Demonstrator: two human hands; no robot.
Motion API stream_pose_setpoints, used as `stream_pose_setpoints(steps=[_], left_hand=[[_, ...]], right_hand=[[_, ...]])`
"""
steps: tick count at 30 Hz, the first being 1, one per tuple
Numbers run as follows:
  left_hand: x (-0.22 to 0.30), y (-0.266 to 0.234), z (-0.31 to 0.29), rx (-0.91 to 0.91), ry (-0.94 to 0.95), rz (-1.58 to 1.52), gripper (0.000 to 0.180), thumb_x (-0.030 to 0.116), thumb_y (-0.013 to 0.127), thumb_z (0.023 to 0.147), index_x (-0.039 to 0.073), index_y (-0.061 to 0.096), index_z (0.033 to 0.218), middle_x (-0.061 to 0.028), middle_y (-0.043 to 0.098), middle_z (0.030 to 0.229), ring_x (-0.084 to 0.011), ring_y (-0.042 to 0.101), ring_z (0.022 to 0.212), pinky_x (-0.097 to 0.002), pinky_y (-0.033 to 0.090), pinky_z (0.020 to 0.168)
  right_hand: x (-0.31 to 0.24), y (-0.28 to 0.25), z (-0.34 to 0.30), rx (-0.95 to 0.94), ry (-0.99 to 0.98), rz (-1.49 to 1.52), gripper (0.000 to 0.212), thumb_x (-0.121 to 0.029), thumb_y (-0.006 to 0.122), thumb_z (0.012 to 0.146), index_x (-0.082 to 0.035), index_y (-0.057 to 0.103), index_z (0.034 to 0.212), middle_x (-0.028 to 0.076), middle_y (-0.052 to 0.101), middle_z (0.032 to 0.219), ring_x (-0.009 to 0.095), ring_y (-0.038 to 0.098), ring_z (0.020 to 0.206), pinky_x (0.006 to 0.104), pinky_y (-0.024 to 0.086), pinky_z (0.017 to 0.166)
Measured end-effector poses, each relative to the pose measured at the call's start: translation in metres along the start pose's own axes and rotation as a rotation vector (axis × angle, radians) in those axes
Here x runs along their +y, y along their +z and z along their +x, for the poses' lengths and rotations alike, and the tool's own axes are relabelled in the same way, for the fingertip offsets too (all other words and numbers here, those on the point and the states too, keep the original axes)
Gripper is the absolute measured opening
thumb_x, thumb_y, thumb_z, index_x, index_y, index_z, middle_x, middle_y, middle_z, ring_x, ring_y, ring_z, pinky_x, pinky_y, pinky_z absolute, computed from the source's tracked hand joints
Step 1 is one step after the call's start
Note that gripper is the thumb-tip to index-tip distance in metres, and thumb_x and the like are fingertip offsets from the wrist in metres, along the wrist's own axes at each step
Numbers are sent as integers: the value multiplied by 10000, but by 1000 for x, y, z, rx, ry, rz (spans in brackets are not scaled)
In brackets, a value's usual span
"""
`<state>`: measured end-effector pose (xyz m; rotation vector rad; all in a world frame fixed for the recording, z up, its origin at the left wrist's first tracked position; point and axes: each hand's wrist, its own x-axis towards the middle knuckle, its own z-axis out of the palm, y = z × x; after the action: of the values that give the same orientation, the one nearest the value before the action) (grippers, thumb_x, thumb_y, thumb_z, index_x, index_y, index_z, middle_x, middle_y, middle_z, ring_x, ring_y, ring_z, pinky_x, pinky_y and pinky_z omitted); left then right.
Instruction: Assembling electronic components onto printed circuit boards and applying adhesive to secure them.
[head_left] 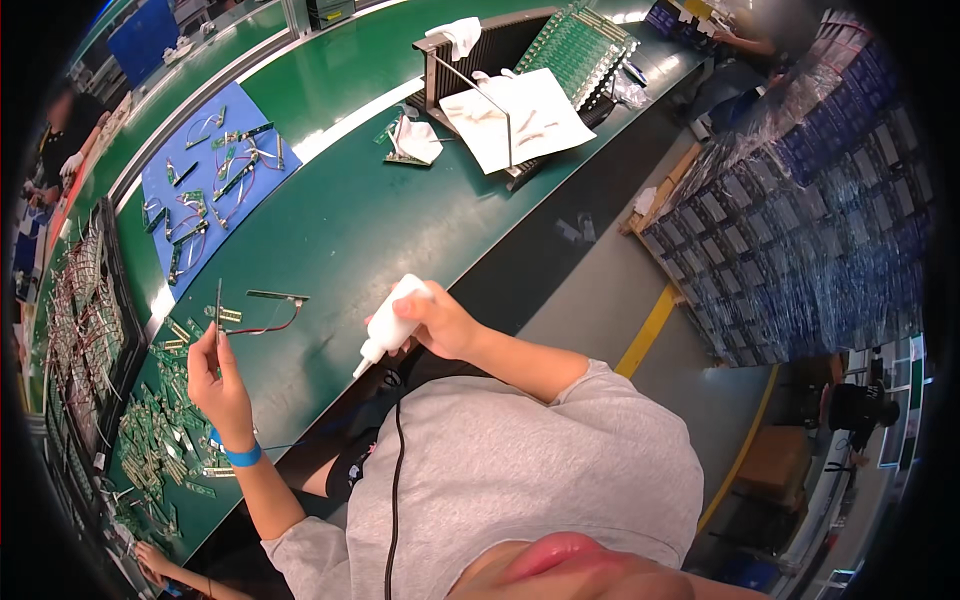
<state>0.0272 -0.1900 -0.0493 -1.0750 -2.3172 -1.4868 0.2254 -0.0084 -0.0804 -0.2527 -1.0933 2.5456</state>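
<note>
Here the thin dark strip (218,300) stands nearly upright above the green table (350,230), its long axis vertical, pinched at its lower end in the grip of the left hand (215,375). To its right, well apart, the right hand (440,320) is wrapped around a white squeeze bottle (392,325), nozzle slanting down and left toward the strip. A wired strip (272,305) lies flat between them, nearer the left hand.

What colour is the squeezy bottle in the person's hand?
White. The bottle is in the right hand, clearest in the head view.
</note>
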Motion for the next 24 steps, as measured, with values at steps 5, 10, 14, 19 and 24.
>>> stream_pose_setpoints(steps=[5, 10, 14, 19, 24], left_hand=[[4, -3, -5, -61, 36, 33, 168, 51, 502, 824, -16, 562, 966, -33, 534, 718, -69, 468, 602, -187, 381, 542], [10, -3, -10, -55, 130, 35, 182, 28, 482, 830, -12, 568, 985, -46, 540, 723, -84, 486, 596, -188, 386, 529], [16, -1, -17, 29, 196, 9, 192, -16, 479, 815, -11, 579, 978, -90, 575, 782, -127, 554, 621, -221, 453, 570], [19, 4, -19, 109, 309, -43, 189, -1, 533, 781, 15, 592, 959, -118, 592, 801, -174, 580, 644, -250, 469, 580], [28, 3, -26, 104, 246, -161, 214, -20, 554, 756, 1, 584, 967, -112, 589, 757, -178, 582, 637, -244, 463, 559]], right_hand=[[-15, -3, 6, 7, -140, -40, 311, -299, 588, 753, -12, 503, 834, 116, 577, 754, 183, 569, 612, 268, 448, 483], [-31, -1, 14, -10, -182, -17, 326, -300, 609, 730, -29, 462, 838, 114, 569, 747, 178, 564, 607, 268, 443, 468], [-39, 13, 23, 33, -272, -35, 294, -263, 618, 713, -29, 473, 817, 99, 563, 727, 157, 553, 582, 260, 444, 461], [-50, 29, 24, -122, -544, -327, 326, -296, 633, 664, -62, 408, 696, 114, 545, 655, 225, 507, 627, 319, 395, 601], [-42, 51, 34, -212, -619, -362, 352, -342, 601, 677, -94, 363, 605, 36, 426, 520, 151, 387, 479, 335, 343, 578]])
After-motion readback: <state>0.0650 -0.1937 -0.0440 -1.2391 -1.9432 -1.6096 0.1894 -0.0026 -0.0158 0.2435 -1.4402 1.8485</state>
